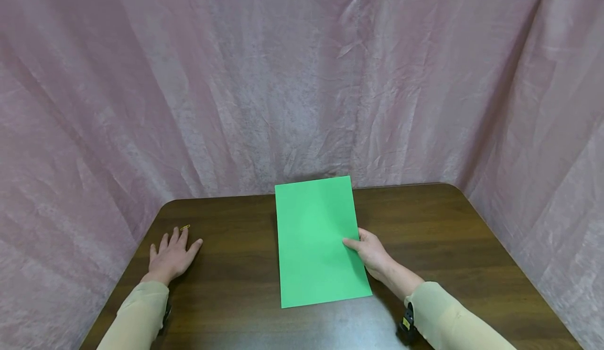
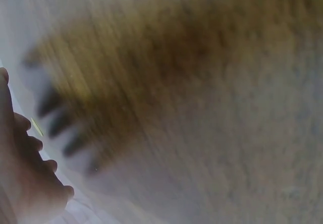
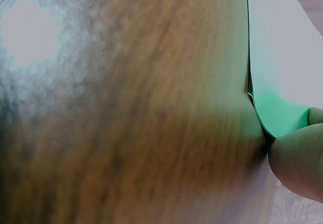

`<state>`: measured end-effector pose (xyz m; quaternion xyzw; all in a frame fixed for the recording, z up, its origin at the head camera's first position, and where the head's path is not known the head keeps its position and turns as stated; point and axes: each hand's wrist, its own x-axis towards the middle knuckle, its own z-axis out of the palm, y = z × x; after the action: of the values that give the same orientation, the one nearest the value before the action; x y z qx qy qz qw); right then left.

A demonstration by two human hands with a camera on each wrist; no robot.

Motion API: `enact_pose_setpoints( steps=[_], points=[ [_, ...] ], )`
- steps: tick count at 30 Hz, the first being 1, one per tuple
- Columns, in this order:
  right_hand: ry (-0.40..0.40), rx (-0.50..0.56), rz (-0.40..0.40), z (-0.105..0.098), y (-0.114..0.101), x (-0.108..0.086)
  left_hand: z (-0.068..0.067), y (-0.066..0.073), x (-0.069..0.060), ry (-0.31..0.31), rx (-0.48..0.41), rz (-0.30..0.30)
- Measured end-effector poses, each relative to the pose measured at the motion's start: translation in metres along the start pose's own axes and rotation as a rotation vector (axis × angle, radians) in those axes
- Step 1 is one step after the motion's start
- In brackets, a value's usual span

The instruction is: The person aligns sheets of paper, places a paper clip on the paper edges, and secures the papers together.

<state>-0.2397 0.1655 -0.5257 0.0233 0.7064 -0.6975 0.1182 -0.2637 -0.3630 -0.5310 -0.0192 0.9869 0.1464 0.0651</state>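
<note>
My right hand (image 1: 375, 258) pinches the right edge of a green sheet of paper (image 1: 313, 245), thumb on top. The sheet's far end overlaps the curtain in the head view. In the right wrist view, the green paper (image 3: 282, 77) bends where the fingers (image 3: 298, 158) grip it. On the left side, my left hand (image 1: 172, 258) is palm down with its fingers spread. Just past its fingertips lies a small yellow paper clip (image 1: 185, 227). The left wrist view shows the clip (image 2: 37, 127) beside the fingers; whether they touch it I cannot tell.
A brown wooden table (image 1: 226, 266) with rounded far corners spreads under both hands. Pink velvet curtains (image 1: 283, 77) hang behind it and along both sides. Light glares off the tabletop (image 3: 30, 32) in the right wrist view.
</note>
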Motion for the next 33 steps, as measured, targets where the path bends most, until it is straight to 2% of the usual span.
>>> enact_pose_setpoints(
  steps=[10,25,33],
  points=[
    [-0.007,0.017,0.016,0.0,0.003,0.001,-0.004,0.01,-0.001,-0.012,0.016,0.015],
    [0.006,0.002,0.025,0.001,0.001,0.001,0.003,0.007,0.005,-0.024,0.001,0.017],
    [-0.002,0.014,0.016,0.0,0.0,-0.001,-0.002,0.013,0.005,-0.031,0.001,0.018]
  ],
)
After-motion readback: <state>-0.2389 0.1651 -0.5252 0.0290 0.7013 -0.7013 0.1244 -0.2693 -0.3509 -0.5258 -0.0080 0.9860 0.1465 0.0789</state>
